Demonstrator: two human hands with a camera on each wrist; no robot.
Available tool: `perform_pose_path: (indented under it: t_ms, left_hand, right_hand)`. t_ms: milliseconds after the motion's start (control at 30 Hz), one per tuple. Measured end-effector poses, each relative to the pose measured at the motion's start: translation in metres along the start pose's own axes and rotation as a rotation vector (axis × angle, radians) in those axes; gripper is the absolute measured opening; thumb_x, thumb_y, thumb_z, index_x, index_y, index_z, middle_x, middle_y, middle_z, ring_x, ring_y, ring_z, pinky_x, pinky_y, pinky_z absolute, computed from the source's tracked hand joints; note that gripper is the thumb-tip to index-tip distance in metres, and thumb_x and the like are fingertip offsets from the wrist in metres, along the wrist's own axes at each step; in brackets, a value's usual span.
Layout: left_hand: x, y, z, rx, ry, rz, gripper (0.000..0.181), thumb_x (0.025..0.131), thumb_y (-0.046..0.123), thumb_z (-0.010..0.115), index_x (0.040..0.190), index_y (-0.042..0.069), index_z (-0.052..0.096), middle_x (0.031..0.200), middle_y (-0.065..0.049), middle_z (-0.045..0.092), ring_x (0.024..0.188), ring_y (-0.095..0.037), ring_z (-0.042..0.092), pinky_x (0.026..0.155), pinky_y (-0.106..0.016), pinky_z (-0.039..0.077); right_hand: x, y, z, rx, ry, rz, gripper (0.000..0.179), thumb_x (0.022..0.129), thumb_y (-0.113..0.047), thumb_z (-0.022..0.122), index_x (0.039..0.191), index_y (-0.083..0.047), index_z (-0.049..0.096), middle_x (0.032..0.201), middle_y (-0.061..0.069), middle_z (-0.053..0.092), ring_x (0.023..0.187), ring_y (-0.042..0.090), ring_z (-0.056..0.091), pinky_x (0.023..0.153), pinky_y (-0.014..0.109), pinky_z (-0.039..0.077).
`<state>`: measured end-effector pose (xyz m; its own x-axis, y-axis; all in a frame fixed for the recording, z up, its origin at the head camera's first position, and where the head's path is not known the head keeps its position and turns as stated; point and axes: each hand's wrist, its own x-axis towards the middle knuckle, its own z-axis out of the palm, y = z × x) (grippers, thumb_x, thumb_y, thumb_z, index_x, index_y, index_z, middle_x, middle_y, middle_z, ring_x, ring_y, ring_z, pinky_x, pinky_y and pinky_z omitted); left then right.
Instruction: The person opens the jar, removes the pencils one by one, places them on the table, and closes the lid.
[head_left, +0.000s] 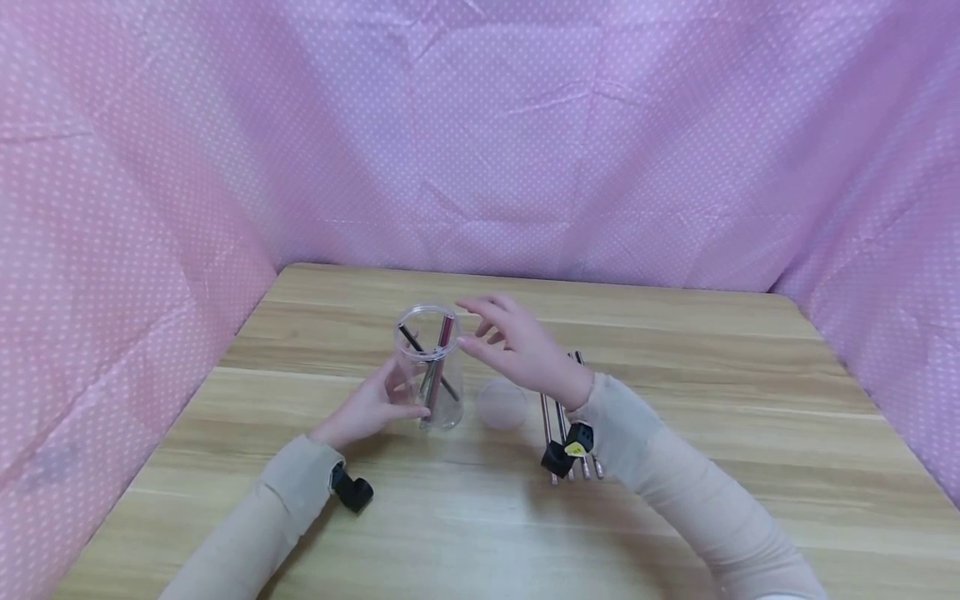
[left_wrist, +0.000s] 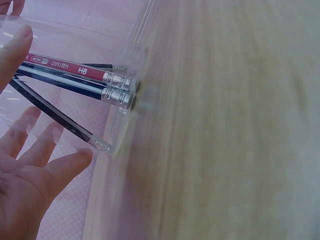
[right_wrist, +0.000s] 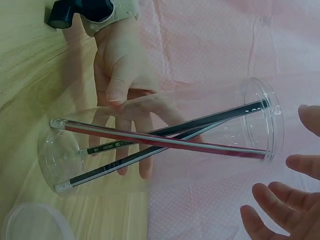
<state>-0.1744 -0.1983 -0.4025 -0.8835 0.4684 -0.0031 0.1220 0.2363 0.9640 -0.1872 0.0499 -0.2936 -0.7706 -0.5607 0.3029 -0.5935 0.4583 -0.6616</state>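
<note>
A clear plastic jar (head_left: 450, 398) stands on the table, with its open mouth up. My left hand (head_left: 375, 408) grips it low, thumb on the near side and fingers behind. Inside lean a red pencil (right_wrist: 215, 147) marked HB and several dark pencils (right_wrist: 120, 164), their metal-capped ends at the bottom. My right hand (head_left: 517, 342) hovers beside the jar's rim (right_wrist: 272, 120), fingers spread and holding nothing. On the table between jar and right forearm lies a round clear lid (head_left: 502, 404).
Several more pencils (head_left: 547, 421) lie side by side on the wooden table (head_left: 450, 533), partly hidden under the right wrist. Pink dotted cloth (head_left: 495, 167) hangs behind and along both sides. Each wrist carries a small black camera (head_left: 352, 490).
</note>
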Motion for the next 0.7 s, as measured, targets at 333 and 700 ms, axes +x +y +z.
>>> perform_pose_path:
  t_ms: [333, 700]
  left_hand:
    - [-0.001, -0.003, -0.001, 0.013, 0.002, 0.005, 0.103, 0.078, 0.016, 0.077, 0.152, 0.035, 0.007, 0.152, -0.014, 0.031, 0.136, -0.040, 0.033, 0.109, -0.054, 0.033]
    - [0.001, -0.003, -0.002, 0.016, -0.002, -0.011, 0.103, 0.078, 0.017, 0.077, 0.151, 0.037, 0.007, 0.152, -0.015, 0.032, 0.135, -0.042, 0.035, 0.108, -0.054, 0.034]
  right_hand:
    - [0.005, -0.011, -0.007, -0.146, -0.089, -0.026, 0.052, 0.093, -0.034, 0.058, 0.139, -0.011, 0.047, 0.135, 0.009, 0.048, 0.106, 0.023, 0.059, 0.079, 0.031, 0.055]
    - [0.006, -0.016, -0.014, -0.326, -0.152, -0.065, 0.056, 0.094, -0.040, 0.056, 0.139, -0.010, 0.047, 0.133, 0.011, 0.049, 0.091, 0.018, 0.058, 0.090, 0.037, 0.051]
